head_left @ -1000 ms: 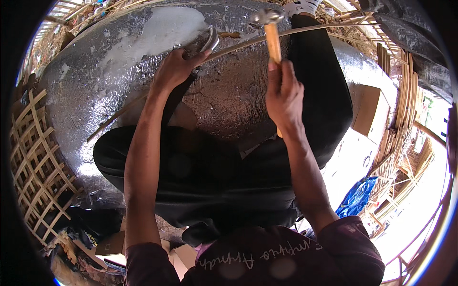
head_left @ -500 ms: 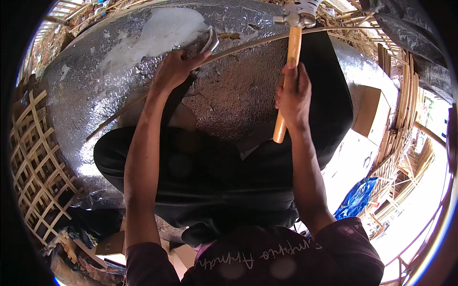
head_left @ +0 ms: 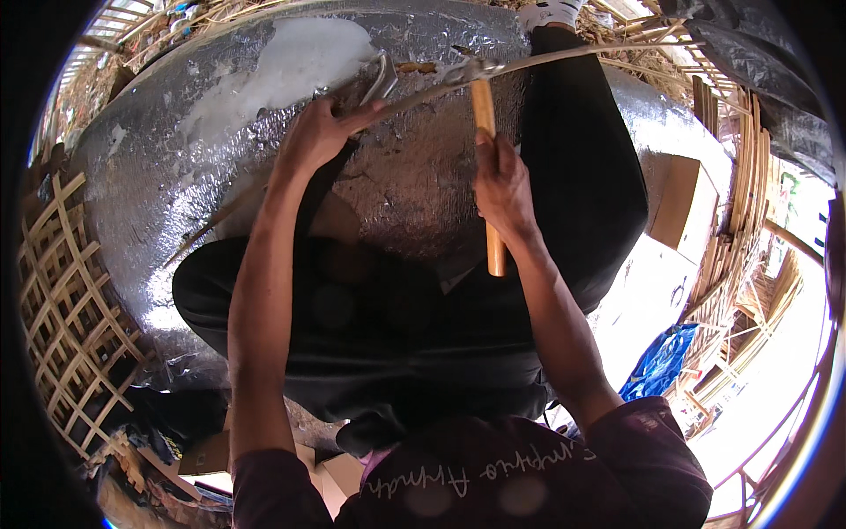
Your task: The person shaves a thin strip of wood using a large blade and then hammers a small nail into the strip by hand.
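My right hand (head_left: 502, 185) grips the wooden handle of a hammer (head_left: 485, 115), whose metal head rests against a long thin bamboo strip (head_left: 573, 57) near the top centre. My left hand (head_left: 317, 132) holds the same strip further left, next to a curved metal blade (head_left: 381, 78). The strip runs across a sheet of silver foil-like matting (head_left: 176, 150) that lies under my black-trousered legs (head_left: 564, 132). A white shoe (head_left: 546, 13) shows at the top edge.
A woven bamboo lattice (head_left: 70, 291) lies at the left. Bamboo slats and frames (head_left: 740, 203) are stacked at the right, beside a brown cardboard box (head_left: 683, 203) and a blue plastic sheet (head_left: 656, 361). Scraps and boxes lie at the lower left.
The hammer rose to the right half a second ago and has now come down further left onto the strip. My left hand has kept its hold in place.
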Motion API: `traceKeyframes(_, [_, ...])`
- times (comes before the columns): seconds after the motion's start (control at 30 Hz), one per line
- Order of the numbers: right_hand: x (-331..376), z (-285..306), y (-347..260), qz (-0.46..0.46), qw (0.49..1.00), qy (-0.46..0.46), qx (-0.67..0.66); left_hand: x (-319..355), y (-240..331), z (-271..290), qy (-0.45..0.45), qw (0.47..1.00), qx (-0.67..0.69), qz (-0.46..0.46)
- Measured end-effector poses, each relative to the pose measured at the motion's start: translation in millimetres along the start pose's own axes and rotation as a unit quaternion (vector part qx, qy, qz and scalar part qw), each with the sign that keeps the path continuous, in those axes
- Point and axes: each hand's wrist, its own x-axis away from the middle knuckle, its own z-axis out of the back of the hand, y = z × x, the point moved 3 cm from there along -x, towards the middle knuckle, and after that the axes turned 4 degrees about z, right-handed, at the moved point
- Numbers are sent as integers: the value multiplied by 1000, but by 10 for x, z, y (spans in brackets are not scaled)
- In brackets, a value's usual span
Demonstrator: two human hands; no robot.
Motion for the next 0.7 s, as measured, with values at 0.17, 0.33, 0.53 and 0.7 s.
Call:
traceKeyframes(0.17, [-59, 290, -332, -150, 973, -28, -175, -107, -186, -34, 2, 995, -94, 42])
traceKeyframes(0.33, [-48, 154, -19, 18, 1000, 16, -2, -107, -89, -38, -3, 998, -61, 12])
traceKeyframes(0.53, [-118, 407, -417, -30, 999, 35, 2, -173, -173, -69, -27, 994, -81, 63])
traceKeyframes(0.7, [1, 17, -61, 302, 918, -25, 256, -163, -298, -41, -3, 1000, -29, 9])
